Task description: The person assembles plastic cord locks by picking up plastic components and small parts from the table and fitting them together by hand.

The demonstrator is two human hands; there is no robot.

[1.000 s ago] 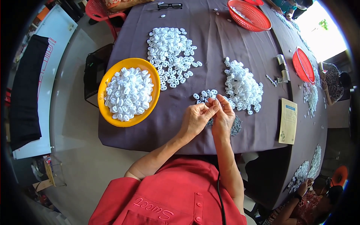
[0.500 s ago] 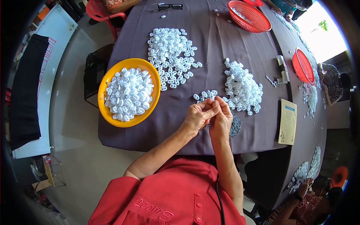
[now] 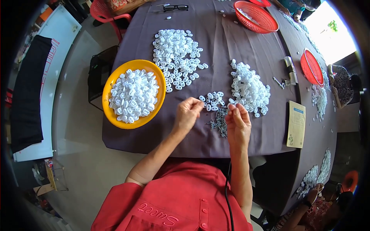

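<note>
My left hand (image 3: 187, 112) is closed in a pinch over the dark cloth, its fingertips beside a small group of white oval two-hole plastic pieces (image 3: 214, 101). What it holds, if anything, is hidden. My right hand (image 3: 239, 121) also pinches, thumb against fingers, in front of a large heap of the same white pieces (image 3: 250, 88). Anything between its fingertips is too small to make out. Between my hands lies a pile of small grey screws (image 3: 219, 124), partly behind the right hand.
At the left, a yellow bowl (image 3: 106, 104) brims with white pieces, beside another spread heap (image 3: 173, 46). Glasses (image 3: 175, 7), a red basket (image 3: 266, 27), a second red basket (image 3: 311, 67) and a beige packet (image 3: 296, 125) lie farther off. Other people sit around the tables.
My hands were together at the fingertips and have come apart, the left moving left and the right moving right. More of the grey screws and white pieces between them now shows.
</note>
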